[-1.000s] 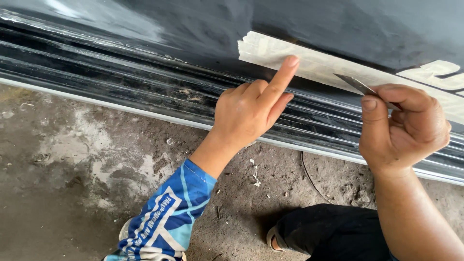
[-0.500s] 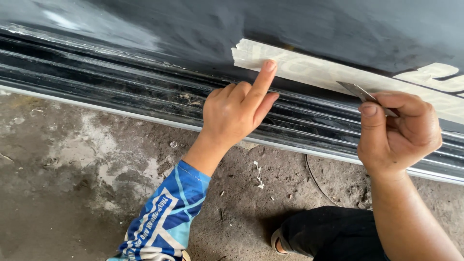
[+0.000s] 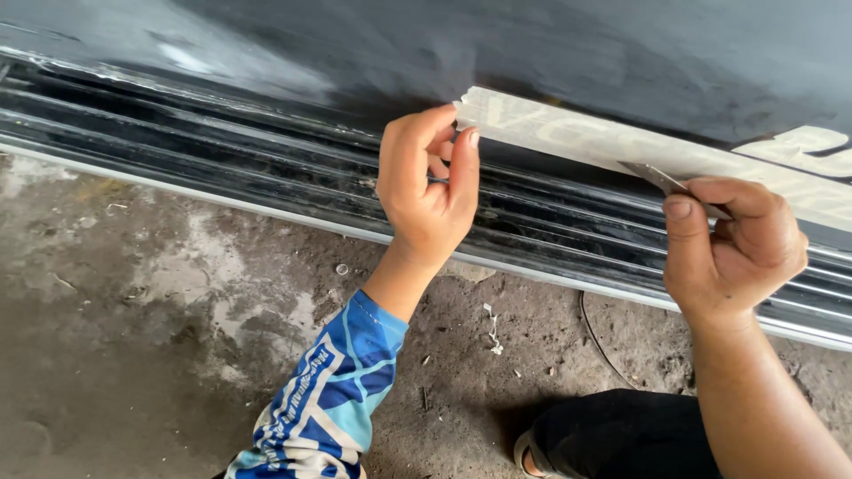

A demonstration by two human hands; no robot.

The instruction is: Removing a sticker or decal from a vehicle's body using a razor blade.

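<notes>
A long pale sticker strip runs across the dark body panel of a vehicle. My left hand, in a blue patterned sleeve, has its fingers curled at the strip's left end, thumb and fingertips touching the sticker's edge. My right hand grips a thin metal scraper blade, whose tip lies flat against the strip farther right.
Below the panel runs a ribbed black sill with a bright metal trim. The ground is rough stained concrete with small scraps. My dark trouser leg and a shoe show at the bottom.
My left hand has moved left along the strip, going from a pointing finger pressed on it to curled fingers at its left end. The right hand with the blade has barely shifted.
</notes>
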